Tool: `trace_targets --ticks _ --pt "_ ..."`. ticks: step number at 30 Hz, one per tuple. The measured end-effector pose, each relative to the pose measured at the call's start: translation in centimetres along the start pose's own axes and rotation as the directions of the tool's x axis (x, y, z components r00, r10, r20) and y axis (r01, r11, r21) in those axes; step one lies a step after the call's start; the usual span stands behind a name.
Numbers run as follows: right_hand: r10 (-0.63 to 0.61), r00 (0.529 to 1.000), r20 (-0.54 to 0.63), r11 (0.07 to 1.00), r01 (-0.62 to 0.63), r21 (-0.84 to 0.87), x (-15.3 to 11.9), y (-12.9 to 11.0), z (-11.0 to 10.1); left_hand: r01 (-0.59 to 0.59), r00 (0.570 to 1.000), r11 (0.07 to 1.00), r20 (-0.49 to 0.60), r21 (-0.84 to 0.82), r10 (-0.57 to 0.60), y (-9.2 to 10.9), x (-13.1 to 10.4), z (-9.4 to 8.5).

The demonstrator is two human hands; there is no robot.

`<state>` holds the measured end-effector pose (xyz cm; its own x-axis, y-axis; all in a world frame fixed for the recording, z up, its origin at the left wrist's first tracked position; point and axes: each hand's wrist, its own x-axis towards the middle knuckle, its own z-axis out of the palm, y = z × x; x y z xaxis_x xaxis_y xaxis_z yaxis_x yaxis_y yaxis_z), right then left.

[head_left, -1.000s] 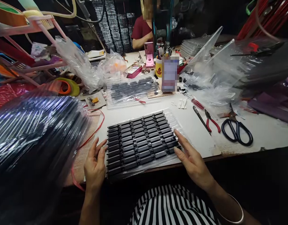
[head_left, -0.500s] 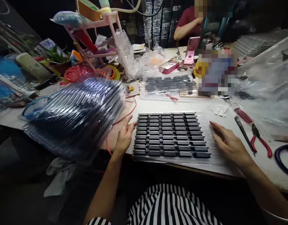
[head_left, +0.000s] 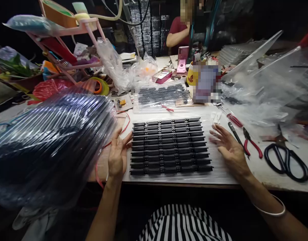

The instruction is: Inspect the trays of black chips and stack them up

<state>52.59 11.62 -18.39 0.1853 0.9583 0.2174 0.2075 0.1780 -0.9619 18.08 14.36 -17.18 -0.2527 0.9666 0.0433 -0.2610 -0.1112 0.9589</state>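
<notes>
A clear plastic tray (head_left: 216, 170) lies flat before me, filled with rows of black comb-edged plastic parts (head_left: 170, 147). My left hand (head_left: 117, 155) is upright at the tray's left edge, palm inward, fingers apart; its fingertips reach the edge, though contact is hard to make out. On the other side, my right hand (head_left: 231, 150) hovers at the tray's right edge with spread, slightly blurred fingers and nothing in its grasp. Behind the tray lies another clear tray (head_left: 161, 95) of dark parts, with a short red strip (head_left: 167, 108) on its front.
A large plastic-wrapped stack (head_left: 56, 130) stands close on the left. On the right lie scissors (head_left: 286, 162), red-handled pliers (head_left: 253, 144), a black pen-like tool (head_left: 238, 135) and a screwdriver (head_left: 234, 119). Clear plastic sheets (head_left: 264, 90) are heaped behind them. A person (head_left: 179, 33) sits opposite.
My view has swung right, so the scene sits further left and the whole scissors show. The right hand's fingers are more spread. The black parts now show less of their comb edges.
</notes>
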Motion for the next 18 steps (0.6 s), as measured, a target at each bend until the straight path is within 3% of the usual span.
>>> trace_targets --ticks 6,18 --pt "-0.105 0.989 -0.101 0.987 0.116 0.110 0.0 -0.4 0.4 -0.006 1.000 0.988 -0.007 -0.155 0.005 0.5 0.0 0.3" --pt "-0.156 0.982 -0.106 0.981 0.167 0.101 -0.2 -0.7 0.5 -0.071 0.996 0.994 -0.054 -0.081 0.067 0.6 0.2 1.2"
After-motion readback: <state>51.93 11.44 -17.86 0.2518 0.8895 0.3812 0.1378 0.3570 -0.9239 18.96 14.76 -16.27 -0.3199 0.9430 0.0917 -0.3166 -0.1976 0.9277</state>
